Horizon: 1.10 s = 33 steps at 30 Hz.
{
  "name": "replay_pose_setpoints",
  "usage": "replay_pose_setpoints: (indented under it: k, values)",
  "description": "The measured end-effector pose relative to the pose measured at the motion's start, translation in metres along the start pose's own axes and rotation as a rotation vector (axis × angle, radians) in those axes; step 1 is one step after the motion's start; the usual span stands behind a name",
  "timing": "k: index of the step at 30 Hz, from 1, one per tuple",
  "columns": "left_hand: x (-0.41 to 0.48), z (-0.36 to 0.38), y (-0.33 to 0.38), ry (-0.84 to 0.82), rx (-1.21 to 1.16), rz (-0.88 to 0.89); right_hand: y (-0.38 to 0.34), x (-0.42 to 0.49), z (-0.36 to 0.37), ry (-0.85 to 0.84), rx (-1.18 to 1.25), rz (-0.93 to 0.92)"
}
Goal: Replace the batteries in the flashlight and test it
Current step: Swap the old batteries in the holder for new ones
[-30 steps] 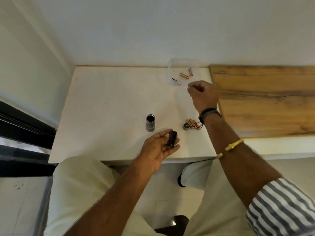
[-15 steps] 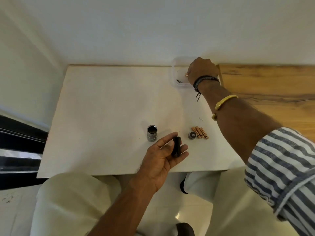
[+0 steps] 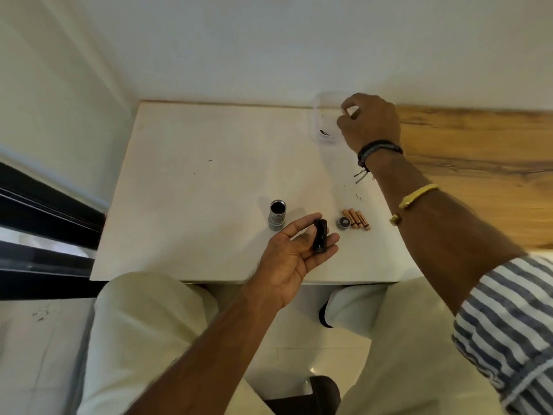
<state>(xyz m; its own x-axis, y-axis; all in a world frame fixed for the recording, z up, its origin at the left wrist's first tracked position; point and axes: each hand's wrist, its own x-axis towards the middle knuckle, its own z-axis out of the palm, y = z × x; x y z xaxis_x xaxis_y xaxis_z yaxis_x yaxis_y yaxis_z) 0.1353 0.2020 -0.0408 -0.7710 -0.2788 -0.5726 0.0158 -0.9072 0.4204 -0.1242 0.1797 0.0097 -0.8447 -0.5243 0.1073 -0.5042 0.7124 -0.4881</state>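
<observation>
Three batteries beside one cap; left hand holds one battery holder.

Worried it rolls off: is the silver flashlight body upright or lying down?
Upright: the flashlight body stands on end, its open mouth facing up.

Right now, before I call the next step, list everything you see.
Table: one, white, against the wall.
Counter: one, wooden, right of table.
Container: one, clear, table's far edge.
Flashlight body: one, silver, upright mid-table.
Batteries: three or four, copper, lying together front right.
End cap: one, dark, beside the batteries.
Battery holder: one, black, held above table's front edge.
Left hand: one, holds battery holder.
Right hand: one, fingers curled over container; grasp hidden.
</observation>
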Motion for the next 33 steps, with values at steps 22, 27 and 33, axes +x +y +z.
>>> replay_pose_setpoints:
  k: [22,27,33]
  values:
    - [-0.028,-0.005,-0.002,0.1,0.276,0.18,0.047,-0.226,-0.04,-0.295,0.954,0.182]
    - [-0.033,-0.006,-0.009,0.06,0.322,0.173,0.039,-0.237,-0.037,-0.196,0.778,0.13]
    - [-0.036,-0.003,-0.014,0.027,0.389,0.178,0.035,-0.243,-0.035,-0.166,0.674,0.066]
